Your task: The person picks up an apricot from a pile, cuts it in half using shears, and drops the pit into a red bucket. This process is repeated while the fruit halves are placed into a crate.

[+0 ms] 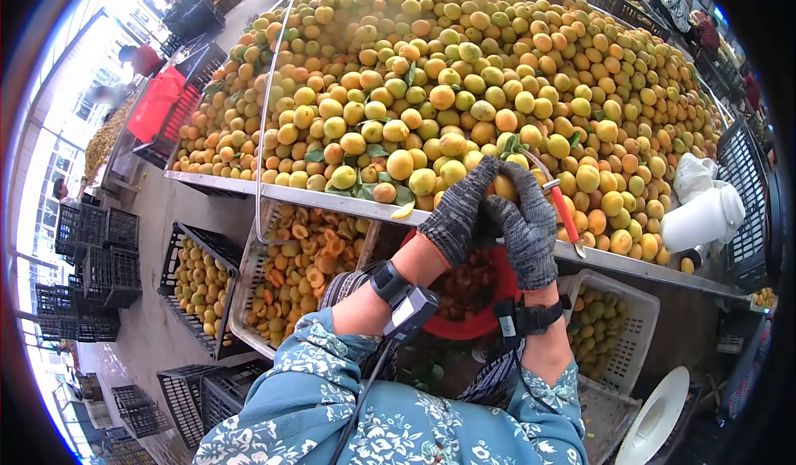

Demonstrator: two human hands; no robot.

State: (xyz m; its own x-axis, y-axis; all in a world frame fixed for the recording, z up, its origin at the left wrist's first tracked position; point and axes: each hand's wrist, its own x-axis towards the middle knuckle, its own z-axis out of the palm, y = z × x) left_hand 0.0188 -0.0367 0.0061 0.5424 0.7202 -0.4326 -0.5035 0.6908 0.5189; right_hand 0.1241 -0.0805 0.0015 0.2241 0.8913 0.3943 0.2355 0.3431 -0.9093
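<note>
Both my hands wear grey knit gloves and meet at the near edge of a metal table (365, 206) heaped with yellow-orange fruit (452, 144). My left hand (458, 214) and my right hand (528, 229) are closed around one fruit (504, 186), partly hidden between the fingers. Just right of my right hand, a curved blade with a red handle (565, 214) lies across the table edge. Below my hands is a red tub (495, 316) with dark pieces in it. A small cut piece of fruit (403, 210) rests on the rim to the left.
Below the table at left stand a crate of halved fruit (307, 268) and a black crate of whole fruit (199, 287). A white crate (643, 307) is at lower right. A white container (703, 216) sits on the right, and a bent metal rod (264, 133) rises at left.
</note>
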